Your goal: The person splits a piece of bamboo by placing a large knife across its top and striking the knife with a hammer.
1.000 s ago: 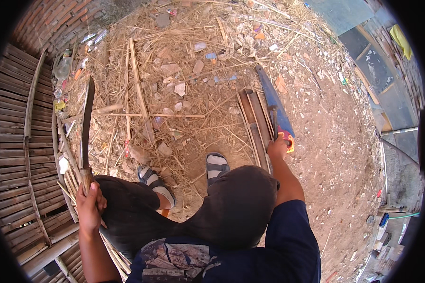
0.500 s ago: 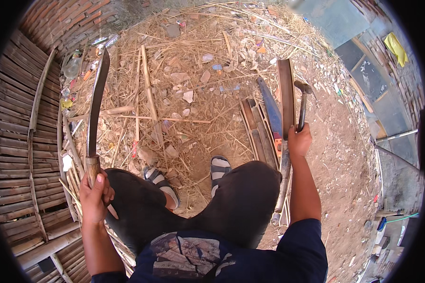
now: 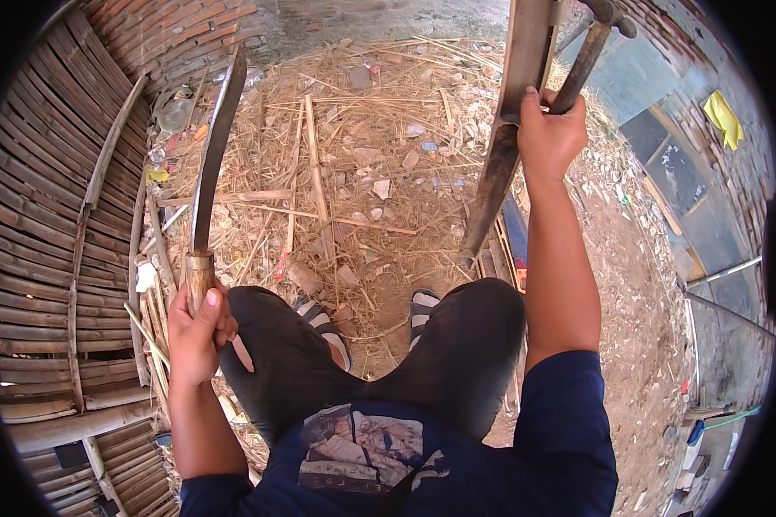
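My left hand (image 3: 200, 332) is wrapped around the wooden handle of a machete (image 3: 207, 164), its long curved blade pointing up and away beside the slatted wall. In my right hand (image 3: 553, 136), closed and raised over the ground, are a split bamboo length (image 3: 493, 185) and a hammer (image 3: 582, 69). The bamboo slants down toward my right knee, with its hollow side showing at the upper part, and its far end is cut off by the view. The hammer's head is at the top right. Behind my right forearm, a saw (image 3: 515, 228) with a blue blade is partly hidden.
A slatted bamboo wall (image 3: 26, 258) stands on the left, a brick wall (image 3: 172, 39) at the far left. Straw, stones and wooden strips (image 3: 316, 164) litter the ground before my sandalled feet. Grey panels (image 3: 707, 207) and a yellow cloth (image 3: 723, 119) lie to the right.
My right hand has risen and moved away from me, lifting the bamboo and hammer off the pile by the saw. The machete, still in my left hand, appears slightly farther right and higher.
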A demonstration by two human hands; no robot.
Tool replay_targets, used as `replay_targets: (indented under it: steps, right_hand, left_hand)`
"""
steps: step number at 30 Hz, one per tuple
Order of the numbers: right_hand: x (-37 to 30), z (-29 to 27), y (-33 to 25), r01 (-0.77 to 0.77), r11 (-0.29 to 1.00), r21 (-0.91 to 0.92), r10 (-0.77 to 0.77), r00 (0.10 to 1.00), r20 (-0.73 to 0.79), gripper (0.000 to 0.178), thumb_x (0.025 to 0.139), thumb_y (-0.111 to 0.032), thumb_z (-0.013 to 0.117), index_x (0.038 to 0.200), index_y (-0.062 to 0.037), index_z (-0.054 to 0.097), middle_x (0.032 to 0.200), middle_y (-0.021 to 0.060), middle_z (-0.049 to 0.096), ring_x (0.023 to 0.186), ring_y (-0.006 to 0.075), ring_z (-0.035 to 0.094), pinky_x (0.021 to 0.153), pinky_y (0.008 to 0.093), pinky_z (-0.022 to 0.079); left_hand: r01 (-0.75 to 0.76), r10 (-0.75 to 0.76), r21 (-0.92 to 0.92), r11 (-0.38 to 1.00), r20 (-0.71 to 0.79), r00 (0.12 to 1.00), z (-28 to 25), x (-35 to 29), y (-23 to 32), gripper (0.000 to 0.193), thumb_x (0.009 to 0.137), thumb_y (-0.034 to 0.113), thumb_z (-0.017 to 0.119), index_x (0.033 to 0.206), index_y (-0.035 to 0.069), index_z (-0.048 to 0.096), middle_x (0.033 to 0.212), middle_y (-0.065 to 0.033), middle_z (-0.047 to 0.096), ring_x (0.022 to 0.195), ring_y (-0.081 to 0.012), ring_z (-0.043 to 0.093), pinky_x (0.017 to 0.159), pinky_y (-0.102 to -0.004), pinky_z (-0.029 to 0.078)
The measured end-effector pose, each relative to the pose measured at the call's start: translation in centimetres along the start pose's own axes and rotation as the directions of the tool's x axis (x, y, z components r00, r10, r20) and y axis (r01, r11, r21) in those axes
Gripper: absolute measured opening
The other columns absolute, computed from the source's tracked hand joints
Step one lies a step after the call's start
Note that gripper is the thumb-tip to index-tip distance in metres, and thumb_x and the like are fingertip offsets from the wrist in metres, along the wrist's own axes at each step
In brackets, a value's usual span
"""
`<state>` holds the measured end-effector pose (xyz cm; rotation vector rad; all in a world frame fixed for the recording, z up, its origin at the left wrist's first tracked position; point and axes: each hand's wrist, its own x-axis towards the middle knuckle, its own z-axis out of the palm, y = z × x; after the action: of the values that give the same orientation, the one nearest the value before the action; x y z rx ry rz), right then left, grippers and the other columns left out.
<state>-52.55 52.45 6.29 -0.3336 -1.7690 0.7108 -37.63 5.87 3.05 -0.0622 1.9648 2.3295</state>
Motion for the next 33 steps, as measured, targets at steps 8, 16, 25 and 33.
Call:
replay_targets:
  steps: [8, 16, 25, 33]
  right_hand:
    - [-5.5, 11.0, -3.5, -0.071, 0.960, 0.272, 0.063, 0.997, 0.035, 0.023, 0.085, -0.016, 0.079, 0.091, -0.0012, 0.063, 0.078, 0.0125, 0.071, 0.069, 0.0252, 0.071, 0.067, 0.0375, 0.055]
    - [-8.0, 16.9, -6.2, -0.106, 0.838, 0.535, 0.142, 0.990, -0.025, 0.021, 0.085, -0.013, 0.078, 0.094, 0.0001, 0.063, 0.079, 0.0080, 0.069, 0.068, 0.0182, 0.067, 0.067, 0.0334, 0.054]
    - [-6.2, 21.0, -10.0, -0.049, 0.721, 0.691, 0.139, 0.988, -0.075, 0.027, 0.085, -0.006, 0.077, 0.100, 0.0023, 0.057, 0.086, 0.0080, 0.069, 0.069, 0.0179, 0.068, 0.066, 0.0318, 0.055]
    - [-12.6, 22.3, -10.1, -0.139, 0.848, 0.511, 0.149, 0.989, 0.021, 0.025, 0.086, -0.013, 0.081, 0.095, -0.0023, 0.061, 0.079, 0.0045, 0.069, 0.069, 0.0149, 0.066, 0.066, 0.0319, 0.053]
  left_hand:
    - [-0.011, 0.012, 0.021, 1.000, -0.064, 0.998, -1.9, -1.0, -0.2, 0.039, 0.097, 0.035, 0.074, 0.105, 0.002, 0.056, 0.064, 0.0011, 0.048, 0.049, -0.0079, 0.040, 0.049, -0.0264, 0.035]
    - [-0.033, 0.033, 0.028, 0.999, -0.019, 0.999, -2.8, 0.4, 0.0, 0.044, 0.095, 0.040, 0.075, 0.108, 0.002, 0.055, 0.062, 0.0017, 0.045, 0.049, -0.0080, 0.039, 0.050, -0.0268, 0.037]
    - [-0.031, 0.032, 0.018, 0.999, -0.034, 0.999, -3.5, 1.7, -1.0, 0.047, 0.094, 0.043, 0.076, 0.107, 0.002, 0.055, 0.061, 0.0017, 0.044, 0.046, -0.0085, 0.040, 0.049, -0.0274, 0.039]
    - [-0.009, 0.007, -0.072, 0.997, -0.024, 1.000, -4.6, 1.9, -1.6, 0.040, 0.096, 0.033, 0.075, 0.107, 0.001, 0.055, 0.064, 0.0000, 0.050, 0.050, -0.0080, 0.040, 0.050, -0.0267, 0.036]
